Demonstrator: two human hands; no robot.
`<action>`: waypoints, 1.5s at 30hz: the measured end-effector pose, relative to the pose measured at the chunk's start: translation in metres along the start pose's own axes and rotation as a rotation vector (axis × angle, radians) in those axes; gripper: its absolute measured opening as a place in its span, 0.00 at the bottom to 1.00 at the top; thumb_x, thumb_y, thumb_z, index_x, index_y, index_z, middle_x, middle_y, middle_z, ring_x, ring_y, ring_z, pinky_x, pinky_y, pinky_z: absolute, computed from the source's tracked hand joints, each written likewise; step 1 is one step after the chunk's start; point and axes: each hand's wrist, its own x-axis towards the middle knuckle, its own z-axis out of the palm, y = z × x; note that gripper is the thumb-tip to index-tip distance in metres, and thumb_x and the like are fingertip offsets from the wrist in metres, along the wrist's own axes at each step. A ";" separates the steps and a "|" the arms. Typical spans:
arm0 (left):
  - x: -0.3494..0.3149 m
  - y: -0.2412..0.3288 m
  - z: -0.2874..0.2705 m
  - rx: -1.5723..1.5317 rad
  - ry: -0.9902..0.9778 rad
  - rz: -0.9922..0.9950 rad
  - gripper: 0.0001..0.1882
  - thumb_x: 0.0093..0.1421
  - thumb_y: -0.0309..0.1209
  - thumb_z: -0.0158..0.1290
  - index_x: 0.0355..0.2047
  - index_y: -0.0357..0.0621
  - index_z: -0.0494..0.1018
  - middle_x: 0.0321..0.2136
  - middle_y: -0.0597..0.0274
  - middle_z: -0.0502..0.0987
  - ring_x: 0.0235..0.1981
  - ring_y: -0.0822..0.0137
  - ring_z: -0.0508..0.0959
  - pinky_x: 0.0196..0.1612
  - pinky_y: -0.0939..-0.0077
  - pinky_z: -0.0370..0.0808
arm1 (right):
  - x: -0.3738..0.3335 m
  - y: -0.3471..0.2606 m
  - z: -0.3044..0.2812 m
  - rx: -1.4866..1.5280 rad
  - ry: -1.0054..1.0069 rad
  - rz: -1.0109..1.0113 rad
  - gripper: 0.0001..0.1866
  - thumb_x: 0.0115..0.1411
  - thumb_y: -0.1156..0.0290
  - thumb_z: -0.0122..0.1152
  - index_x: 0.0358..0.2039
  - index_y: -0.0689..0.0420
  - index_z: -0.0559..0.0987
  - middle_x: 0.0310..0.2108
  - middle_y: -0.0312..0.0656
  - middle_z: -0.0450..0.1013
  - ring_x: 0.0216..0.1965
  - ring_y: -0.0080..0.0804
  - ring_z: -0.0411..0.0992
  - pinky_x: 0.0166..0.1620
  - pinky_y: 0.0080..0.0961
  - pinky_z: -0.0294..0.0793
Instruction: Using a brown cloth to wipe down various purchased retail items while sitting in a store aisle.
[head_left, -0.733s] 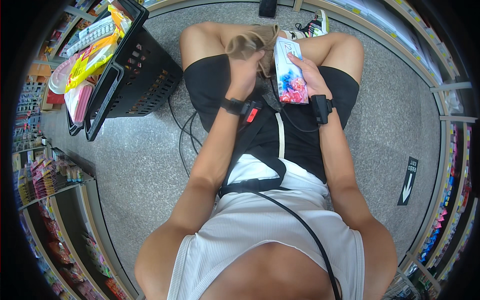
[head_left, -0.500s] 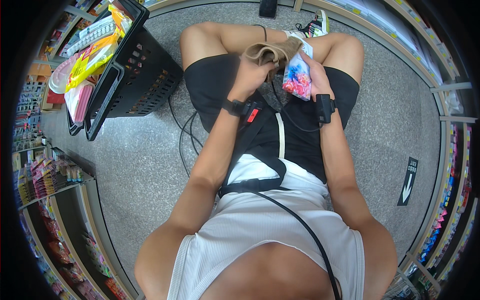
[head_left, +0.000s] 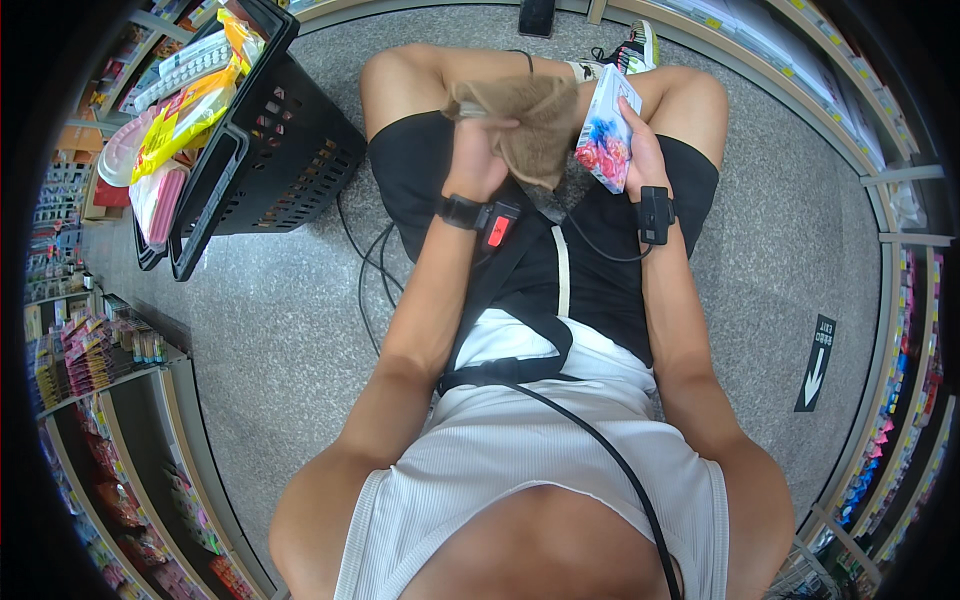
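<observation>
Over my crossed legs, my left hand (head_left: pixel 482 155) grips a brown cloth (head_left: pixel 540 125), which hangs partly spread from my fingers and looks slightly blurred. Just right of it, my right hand (head_left: pixel 644 150) holds a small white box (head_left: pixel 606 135) with pink flowers and a blue patch printed on it. The box is tilted, its flowered end toward me, with my thumb along its right side. A small gap separates cloth and box. Some fingers of each hand are hidden behind what they hold.
A black shopping basket (head_left: pixel 290 150) stands at the upper left, with a yellow packet (head_left: pixel 185 125) and pink-and-white packs on top. Stocked shelves (head_left: pixel 150 450) line both sides. A phone (head_left: pixel 537 17) lies on the grey floor ahead. Black cables (head_left: pixel 375 260) trail beside my left thigh.
My left hand has moved left with the cloth, away from the box, and the cloth now hangs more open. My right hand has tilted the box and shifted slightly right.
</observation>
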 end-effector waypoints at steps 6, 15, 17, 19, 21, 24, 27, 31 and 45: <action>0.001 0.001 0.009 0.063 0.210 0.186 0.19 0.48 0.11 0.48 0.41 0.34 0.70 0.40 0.55 0.76 0.42 0.58 0.77 0.47 0.66 0.76 | -0.010 0.001 0.010 -0.155 -0.066 0.109 0.14 0.62 0.68 0.58 0.44 0.63 0.74 0.34 0.42 0.78 0.31 0.29 0.78 0.35 0.27 0.80; -0.004 -0.003 0.014 0.476 -0.024 0.213 0.16 0.53 0.14 0.49 0.43 0.36 0.70 0.40 0.58 0.76 0.41 0.65 0.78 0.41 0.73 0.78 | -0.009 0.008 0.009 -0.299 -0.016 0.042 0.15 0.63 0.67 0.57 0.43 0.66 0.74 0.35 0.44 0.77 0.30 0.28 0.78 0.34 0.25 0.80; -0.007 0.000 0.013 0.538 -0.137 0.058 0.16 0.56 0.17 0.50 0.46 0.36 0.70 0.42 0.57 0.75 0.42 0.66 0.78 0.42 0.74 0.77 | -0.006 0.005 0.002 -0.285 0.004 0.008 0.15 0.63 0.67 0.57 0.45 0.65 0.74 0.36 0.45 0.77 0.31 0.30 0.78 0.36 0.27 0.80; -0.012 0.006 0.012 0.547 -0.212 0.047 0.13 0.57 0.19 0.50 0.43 0.36 0.72 0.40 0.58 0.77 0.39 0.67 0.78 0.41 0.75 0.77 | -0.004 0.003 0.002 -0.245 0.087 -0.013 0.15 0.63 0.67 0.57 0.45 0.64 0.74 0.36 0.43 0.77 0.33 0.30 0.78 0.39 0.28 0.79; -0.015 0.011 0.013 0.562 -0.367 0.022 0.07 0.59 0.24 0.52 0.37 0.36 0.75 0.35 0.58 0.79 0.34 0.69 0.79 0.39 0.77 0.77 | -0.005 0.003 0.003 -0.252 0.083 -0.016 0.18 0.59 0.69 0.62 0.46 0.67 0.74 0.38 0.43 0.77 0.36 0.28 0.77 0.41 0.25 0.76; -0.013 0.015 0.013 0.571 -0.513 -0.008 0.11 0.61 0.31 0.52 0.36 0.35 0.76 0.35 0.57 0.79 0.34 0.70 0.79 0.40 0.75 0.76 | -0.006 0.003 0.004 -0.262 0.089 -0.056 0.18 0.60 0.68 0.62 0.46 0.67 0.74 0.38 0.43 0.77 0.36 0.28 0.77 0.40 0.25 0.77; -0.007 0.011 0.000 0.408 -0.572 -0.019 0.13 0.62 0.33 0.51 0.40 0.35 0.74 0.40 0.55 0.78 0.40 0.68 0.78 0.44 0.73 0.76 | -0.004 0.002 0.005 -0.234 0.076 -0.059 0.15 0.62 0.66 0.58 0.46 0.62 0.74 0.36 0.42 0.77 0.33 0.30 0.78 0.39 0.28 0.79; 0.005 0.008 -0.011 0.112 -0.108 0.000 0.15 0.57 0.22 0.48 0.45 0.32 0.70 0.47 0.49 0.74 0.51 0.54 0.73 0.56 0.60 0.70 | -0.007 0.001 0.009 -0.095 0.029 -0.061 0.15 0.63 0.66 0.57 0.46 0.61 0.74 0.36 0.42 0.78 0.33 0.28 0.78 0.38 0.26 0.79; 0.009 0.007 -0.004 0.047 0.021 0.246 0.20 0.53 0.12 0.50 0.47 0.31 0.66 0.45 0.51 0.73 0.48 0.57 0.75 0.54 0.65 0.73 | -0.023 0.018 0.027 -0.727 -0.485 0.194 0.21 0.59 0.70 0.62 0.51 0.63 0.71 0.41 0.35 0.76 0.36 0.17 0.74 0.41 0.17 0.74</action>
